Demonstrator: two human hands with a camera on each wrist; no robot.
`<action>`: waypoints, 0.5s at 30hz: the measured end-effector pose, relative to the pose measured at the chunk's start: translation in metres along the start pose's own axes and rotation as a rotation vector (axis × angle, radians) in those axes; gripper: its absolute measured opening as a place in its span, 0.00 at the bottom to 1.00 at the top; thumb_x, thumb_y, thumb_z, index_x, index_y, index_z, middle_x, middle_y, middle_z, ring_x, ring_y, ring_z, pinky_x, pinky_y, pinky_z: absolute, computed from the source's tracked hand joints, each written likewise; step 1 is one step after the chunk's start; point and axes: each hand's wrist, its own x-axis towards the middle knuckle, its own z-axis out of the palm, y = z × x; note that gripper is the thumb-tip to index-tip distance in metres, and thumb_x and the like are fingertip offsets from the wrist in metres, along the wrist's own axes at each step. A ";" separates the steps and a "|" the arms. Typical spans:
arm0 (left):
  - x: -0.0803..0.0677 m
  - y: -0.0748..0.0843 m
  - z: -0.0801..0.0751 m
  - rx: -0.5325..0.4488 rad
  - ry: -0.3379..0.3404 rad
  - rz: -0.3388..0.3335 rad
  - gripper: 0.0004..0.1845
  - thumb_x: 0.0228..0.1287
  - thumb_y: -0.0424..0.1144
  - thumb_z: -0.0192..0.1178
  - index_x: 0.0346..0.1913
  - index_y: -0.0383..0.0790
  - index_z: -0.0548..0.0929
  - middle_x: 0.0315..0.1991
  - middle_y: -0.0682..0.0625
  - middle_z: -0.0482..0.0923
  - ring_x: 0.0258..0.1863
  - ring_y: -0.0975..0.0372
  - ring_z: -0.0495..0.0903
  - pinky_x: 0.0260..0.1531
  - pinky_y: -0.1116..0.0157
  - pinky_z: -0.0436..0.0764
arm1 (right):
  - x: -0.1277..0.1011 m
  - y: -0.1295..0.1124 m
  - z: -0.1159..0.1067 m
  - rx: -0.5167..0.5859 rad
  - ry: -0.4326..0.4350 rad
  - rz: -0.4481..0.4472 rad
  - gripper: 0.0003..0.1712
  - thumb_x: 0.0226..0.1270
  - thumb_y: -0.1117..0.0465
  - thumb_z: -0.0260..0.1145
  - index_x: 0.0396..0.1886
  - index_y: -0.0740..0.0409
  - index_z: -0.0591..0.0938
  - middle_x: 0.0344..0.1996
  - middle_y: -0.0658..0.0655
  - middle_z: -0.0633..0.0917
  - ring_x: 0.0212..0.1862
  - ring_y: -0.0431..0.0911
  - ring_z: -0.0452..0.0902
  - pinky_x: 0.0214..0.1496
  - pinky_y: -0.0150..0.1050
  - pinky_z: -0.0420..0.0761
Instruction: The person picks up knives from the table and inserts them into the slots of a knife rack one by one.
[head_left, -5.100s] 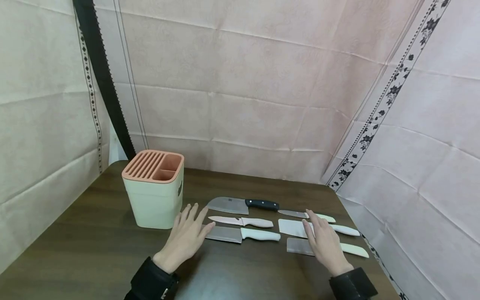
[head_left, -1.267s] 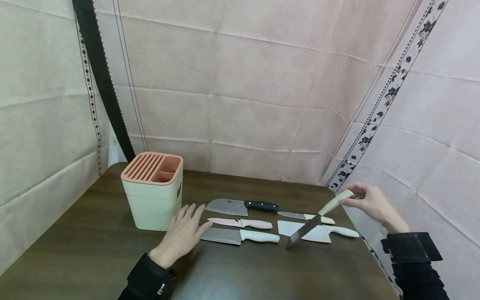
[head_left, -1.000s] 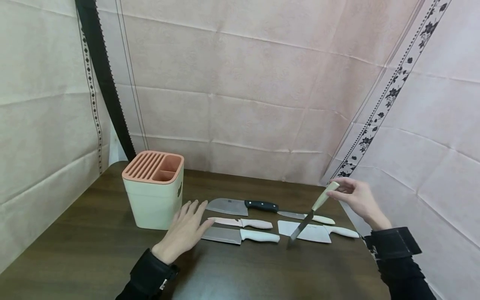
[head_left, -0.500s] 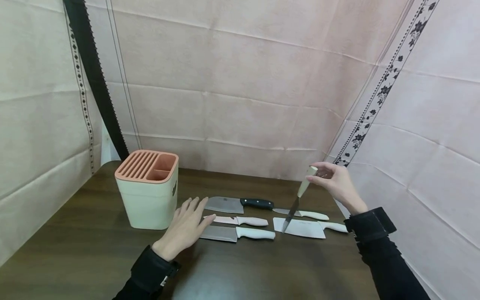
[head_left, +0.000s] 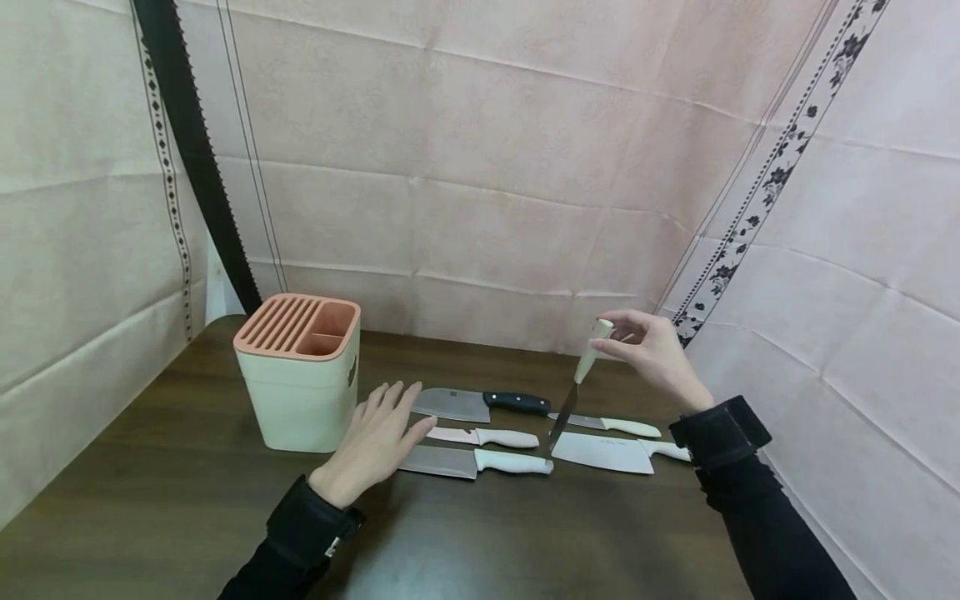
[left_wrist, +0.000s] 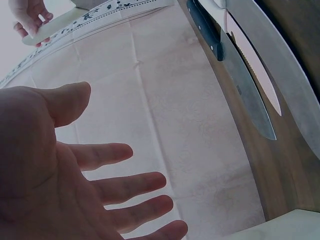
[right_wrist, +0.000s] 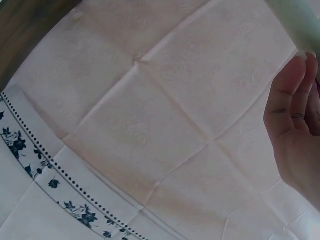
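My right hand (head_left: 652,354) pinches the pale green handle of a kitchen knife (head_left: 590,360) between thumb and fingers. Its blade points down and to the left, seen nearly edge-on, between the two groups of knives. In the right wrist view, fingertips (right_wrist: 302,57) press on the green handle (right_wrist: 297,22). My left hand (head_left: 375,437), fingers spread, is nearest to the white-handled cleaver (head_left: 442,461) and holds nothing; the left wrist view shows the bare palm (left_wrist: 50,175). Beside that hand stands a pale green knife block (head_left: 300,404) with a slotted pink top.
On the brown table (head_left: 465,542) lie a black-handled cleaver (head_left: 453,403), a pink serrated knife (head_left: 506,437), a small green-handled knife (head_left: 628,427) and a white cleaver (head_left: 603,452). Pale cloth (head_left: 487,167) hangs behind and at both sides.
My right hand has picked up the green-handled kitchen knife from the front right and carried it leftward, turning its blade more upright. The left hand has stayed almost still.
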 end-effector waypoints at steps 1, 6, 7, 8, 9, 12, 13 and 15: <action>0.000 0.000 0.000 0.003 0.001 0.001 0.35 0.72 0.57 0.49 0.71 0.36 0.63 0.69 0.31 0.62 0.70 0.37 0.57 0.62 0.36 0.62 | 0.001 -0.001 0.001 0.001 -0.001 -0.008 0.24 0.59 0.57 0.72 0.54 0.59 0.81 0.35 0.61 0.86 0.33 0.37 0.79 0.36 0.27 0.78; 0.001 0.001 -0.001 0.010 -0.001 0.001 0.35 0.71 0.57 0.49 0.71 0.36 0.63 0.69 0.31 0.63 0.70 0.37 0.58 0.62 0.36 0.62 | 0.006 -0.005 0.006 -0.010 0.004 -0.027 0.23 0.58 0.57 0.73 0.52 0.60 0.82 0.33 0.60 0.86 0.32 0.37 0.80 0.36 0.27 0.79; 0.001 0.001 -0.001 0.010 -0.001 0.000 0.35 0.71 0.57 0.49 0.71 0.36 0.63 0.69 0.31 0.63 0.70 0.37 0.58 0.63 0.36 0.62 | 0.007 -0.005 0.007 -0.017 0.006 -0.028 0.23 0.58 0.57 0.73 0.52 0.60 0.82 0.33 0.60 0.86 0.32 0.37 0.80 0.36 0.27 0.79; 0.001 0.001 -0.002 0.010 -0.002 0.001 0.35 0.71 0.57 0.49 0.71 0.36 0.63 0.69 0.31 0.63 0.70 0.37 0.58 0.63 0.36 0.62 | 0.008 -0.005 0.008 -0.020 0.006 -0.028 0.22 0.58 0.57 0.73 0.52 0.60 0.82 0.32 0.60 0.86 0.32 0.37 0.80 0.36 0.27 0.79; 0.002 0.001 -0.002 0.009 -0.001 0.002 0.35 0.71 0.56 0.49 0.71 0.36 0.63 0.69 0.31 0.63 0.70 0.37 0.58 0.63 0.36 0.62 | 0.009 -0.006 0.009 -0.024 0.005 -0.027 0.22 0.58 0.57 0.73 0.52 0.59 0.82 0.32 0.59 0.86 0.32 0.37 0.80 0.36 0.27 0.79; 0.003 0.001 -0.002 0.010 0.003 0.010 0.34 0.71 0.56 0.50 0.71 0.36 0.63 0.69 0.31 0.63 0.70 0.37 0.58 0.63 0.36 0.62 | 0.012 -0.009 0.011 -0.027 -0.004 -0.027 0.22 0.58 0.56 0.73 0.52 0.59 0.82 0.32 0.60 0.86 0.33 0.39 0.80 0.37 0.27 0.79; 0.003 0.001 -0.002 0.006 0.002 0.010 0.34 0.71 0.56 0.49 0.71 0.37 0.63 0.69 0.31 0.63 0.70 0.37 0.58 0.63 0.37 0.62 | 0.012 -0.010 0.011 -0.023 -0.008 -0.027 0.23 0.58 0.56 0.72 0.52 0.59 0.82 0.33 0.60 0.86 0.33 0.40 0.80 0.37 0.27 0.79; 0.004 0.001 -0.003 -0.002 0.006 0.016 0.34 0.72 0.55 0.50 0.71 0.37 0.63 0.69 0.31 0.63 0.70 0.37 0.58 0.63 0.37 0.62 | 0.014 -0.013 0.013 -0.019 -0.017 -0.025 0.23 0.58 0.55 0.72 0.52 0.58 0.82 0.33 0.59 0.86 0.33 0.41 0.80 0.37 0.28 0.79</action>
